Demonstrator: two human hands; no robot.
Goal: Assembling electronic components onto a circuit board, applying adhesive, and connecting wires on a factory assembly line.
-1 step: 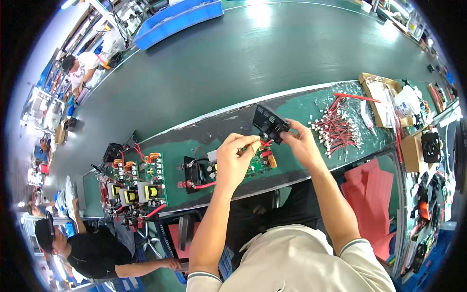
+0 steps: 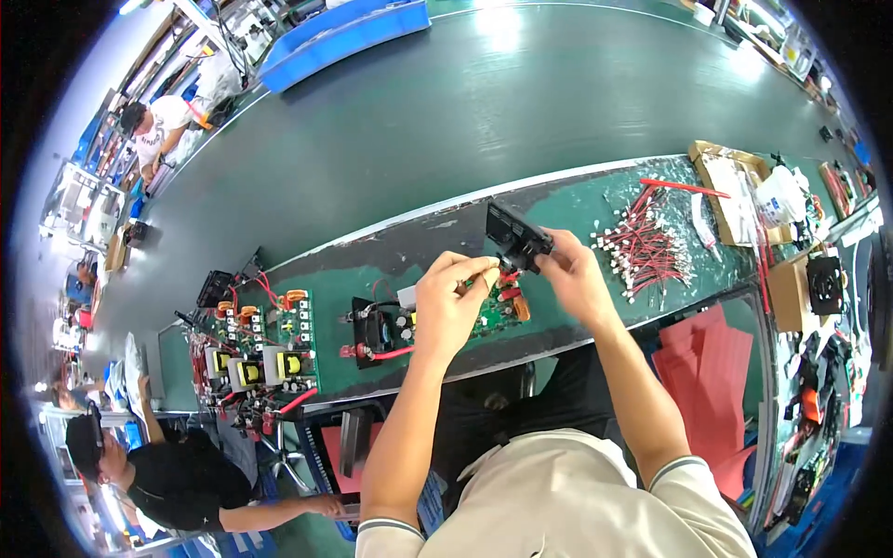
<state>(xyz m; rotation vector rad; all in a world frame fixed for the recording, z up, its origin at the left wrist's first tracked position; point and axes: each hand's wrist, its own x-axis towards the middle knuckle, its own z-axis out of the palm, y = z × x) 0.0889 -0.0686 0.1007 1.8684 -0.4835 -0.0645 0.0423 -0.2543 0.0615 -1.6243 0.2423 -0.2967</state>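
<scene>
In my right hand [image 2: 575, 279] is a black plastic panel [image 2: 507, 226] with slots, gripped by its right side and raised above the bench. My left hand [image 2: 446, 302] is pinched at the panel's lower left; the small thing between its fingertips is too hidden to name. Red wire shows just by those fingertips. Beneath both hands lies a green circuit board [image 2: 493, 319] with an orange-wound coil, partly covered by my left hand. A black fan-like part [image 2: 372, 332] with a thick red cable stands at the board's left end.
Several assembled circuit boards [image 2: 265, 358] sit together on the left. Right of my hands lies a heap of red-and-black wires [image 2: 646, 242], beside an open cardboard box [image 2: 726, 186]. Beyond the bench runs a dark green belt [image 2: 465, 112] carrying a blue bin [image 2: 344, 42]. A co-worker [image 2: 186, 479] is at lower left.
</scene>
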